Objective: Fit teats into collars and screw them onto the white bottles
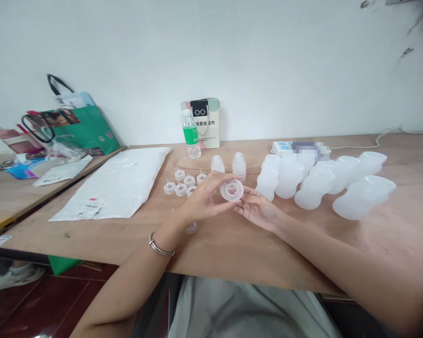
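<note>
Between my two hands, above the table, is a clear baby bottle nipple in its ring (231, 190), its round opening facing me. My left hand (206, 195) curves around it, thumb below and fingers above. At its right edge, the fingers of my right hand (259, 209) pinch it. Left of my hands, several similar nipple rings (180, 188) stand in rows, partly covered by my left hand. Another clear ring (191, 227) lies under my left wrist. Behind my hands are clear dome caps (238, 166), and to the right stand several frosted, wavy bottles (313, 188).
A white mailing bag (120, 183) lies flat on the wooden table (246, 253) at left. At the wall stand a water bottle (191, 135) and a paper bag (211, 124). A white power strip (285, 149) sits behind the bottles. A green bag (95, 129) leans at far left.
</note>
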The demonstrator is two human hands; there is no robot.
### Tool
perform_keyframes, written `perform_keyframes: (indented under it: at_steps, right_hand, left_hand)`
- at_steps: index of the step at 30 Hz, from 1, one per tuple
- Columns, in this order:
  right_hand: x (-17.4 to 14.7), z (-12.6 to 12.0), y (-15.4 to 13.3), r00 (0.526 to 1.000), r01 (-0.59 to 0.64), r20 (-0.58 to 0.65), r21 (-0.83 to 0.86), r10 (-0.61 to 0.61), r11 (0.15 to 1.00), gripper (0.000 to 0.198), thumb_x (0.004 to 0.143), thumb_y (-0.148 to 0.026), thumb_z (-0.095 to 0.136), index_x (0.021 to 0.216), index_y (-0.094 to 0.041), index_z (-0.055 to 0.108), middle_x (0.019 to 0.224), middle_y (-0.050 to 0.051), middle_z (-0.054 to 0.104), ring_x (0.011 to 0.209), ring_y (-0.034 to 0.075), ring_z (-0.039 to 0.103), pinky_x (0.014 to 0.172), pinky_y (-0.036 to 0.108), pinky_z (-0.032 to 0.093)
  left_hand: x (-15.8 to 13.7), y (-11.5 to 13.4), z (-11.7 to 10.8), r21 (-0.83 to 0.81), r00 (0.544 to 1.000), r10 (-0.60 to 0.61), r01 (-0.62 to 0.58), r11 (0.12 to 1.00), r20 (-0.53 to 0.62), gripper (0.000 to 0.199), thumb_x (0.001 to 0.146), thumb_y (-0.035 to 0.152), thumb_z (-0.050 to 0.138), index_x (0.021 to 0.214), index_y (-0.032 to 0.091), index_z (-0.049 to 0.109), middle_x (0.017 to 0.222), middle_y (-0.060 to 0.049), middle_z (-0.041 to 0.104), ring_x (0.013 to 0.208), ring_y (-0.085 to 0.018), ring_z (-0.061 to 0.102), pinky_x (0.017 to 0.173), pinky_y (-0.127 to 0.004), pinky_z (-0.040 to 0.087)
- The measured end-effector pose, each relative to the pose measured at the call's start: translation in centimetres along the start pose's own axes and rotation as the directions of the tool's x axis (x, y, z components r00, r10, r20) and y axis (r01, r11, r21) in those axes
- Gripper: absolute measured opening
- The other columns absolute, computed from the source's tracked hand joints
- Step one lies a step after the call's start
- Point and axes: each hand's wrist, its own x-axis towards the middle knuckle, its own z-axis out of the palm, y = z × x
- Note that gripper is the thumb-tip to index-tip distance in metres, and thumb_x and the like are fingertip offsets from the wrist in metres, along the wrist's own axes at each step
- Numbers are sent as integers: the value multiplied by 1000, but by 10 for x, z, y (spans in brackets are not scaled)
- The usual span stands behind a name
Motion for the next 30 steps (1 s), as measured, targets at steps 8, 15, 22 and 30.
perform_keyframes:
  at_steps: [8, 15, 22, 30]
  right_hand:
    - [-3, 3, 0, 999, 14, 30, -10, -14, 1000, 21, 63, -21, 77, 81, -19, 67, 74, -4, 67, 64, 5, 60, 67, 16, 52]
    - [2, 2, 3, 991, 94, -74, -195, -111, 976, 16, 59, -23, 79, 68, -18, 66, 67, -3, 60, 59, 6, 53, 57, 18, 46]
    - [3, 5, 3, 990, 95, -86, -219, -116, 971, 19, 55, -22, 80, 68, -18, 66, 68, -2, 60, 62, 8, 52, 57, 19, 44]
    - [-3, 10, 6, 996, 74, -41, -158, -82, 985, 21, 59, -21, 78, 72, -19, 62, 64, -4, 59, 57, 7, 53, 59, 21, 47]
  left_hand:
    - [2, 1, -3, -7, 999, -9, 9, 1000, 40, 42, 75, 31, 65, 114, 21, 51, 109, -7, 62, 99, -19, 55, 87, -36, 44]
    - [0, 2, 1, 13, 998, -25, 24, 1000, 59, 47, 73, 35, 67, 115, 22, 49, 109, -7, 63, 99, -21, 55, 88, -38, 42]
    - [0, 5, 2, 80, 998, 10, -14, 997, 55, 45, 74, 37, 66, 112, 21, 51, 105, -6, 65, 95, -20, 56, 86, -36, 39]
    - [0, 0, 5, 179, 998, -11, 21, 984, -55, 43, 74, 37, 66, 110, 20, 49, 107, -6, 65, 98, -21, 56, 85, -36, 34]
